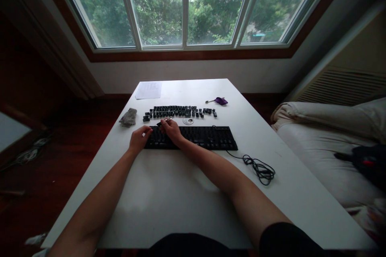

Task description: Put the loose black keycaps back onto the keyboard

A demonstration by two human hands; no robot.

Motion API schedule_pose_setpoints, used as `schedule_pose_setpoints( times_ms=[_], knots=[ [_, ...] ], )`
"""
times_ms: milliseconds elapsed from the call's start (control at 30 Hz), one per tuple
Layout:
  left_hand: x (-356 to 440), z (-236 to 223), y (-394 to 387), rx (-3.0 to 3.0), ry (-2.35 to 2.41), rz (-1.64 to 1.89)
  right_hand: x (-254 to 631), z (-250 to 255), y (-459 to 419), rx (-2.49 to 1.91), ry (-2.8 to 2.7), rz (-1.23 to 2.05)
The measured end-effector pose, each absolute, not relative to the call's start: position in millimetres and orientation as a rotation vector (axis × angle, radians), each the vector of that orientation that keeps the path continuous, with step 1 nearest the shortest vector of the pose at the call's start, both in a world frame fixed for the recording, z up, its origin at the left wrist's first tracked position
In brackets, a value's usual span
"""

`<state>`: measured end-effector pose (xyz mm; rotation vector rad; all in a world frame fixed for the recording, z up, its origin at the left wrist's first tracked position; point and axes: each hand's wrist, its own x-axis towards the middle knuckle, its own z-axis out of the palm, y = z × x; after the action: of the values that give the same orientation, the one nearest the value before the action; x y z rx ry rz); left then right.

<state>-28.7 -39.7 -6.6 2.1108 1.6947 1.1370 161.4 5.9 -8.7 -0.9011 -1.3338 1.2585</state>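
Note:
A black keyboard (205,138) lies across the white table in front of me. My left hand (141,135) is at its upper left end, fingers curled in; anything between the fingertips is too small to make out. Over the left part of the keys, my right hand (171,129) is closed around a small dark tool (159,124) with a shiny part. Just beyond the keyboard, many loose black keycaps (175,111) stand in rough rows. A round, pale disc-like item (188,121) sits between the keycaps and the keyboard.
A grey crumpled cloth (128,117) lies left of the keycaps. Farther back are a paper sheet (148,90) and a purple item with a brush-like handle (220,100). The coiled black cable (261,170) rests at right. A pale sofa (319,148) flanks the table (181,196).

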Motion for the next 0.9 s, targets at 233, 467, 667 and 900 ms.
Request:
schedule_pose_setpoints(
  times_ms=[233, 467, 667, 900],
  knots=[
    [-29.3, -4.7, -41.2, 2.160, 1.697, 1.096, 161.1, -8.3, 5.5, -0.874, -1.312, 1.282],
    [-28.3, -3.2, -42.1, 2.161, 1.739, 1.095, 161.7, -6.5, 4.9, -0.899, -1.337, 1.265],
    [-28.3, -5.6, -41.3, 2.134, 1.762, 1.131, 160.5, -8.6, 6.0, -0.908, -1.332, 1.273],
    [-28.9, -5.9, -40.6, 2.135, 1.757, 1.133, 160.7, -8.5, 6.0, -0.889, -1.340, 1.288]
  ],
)
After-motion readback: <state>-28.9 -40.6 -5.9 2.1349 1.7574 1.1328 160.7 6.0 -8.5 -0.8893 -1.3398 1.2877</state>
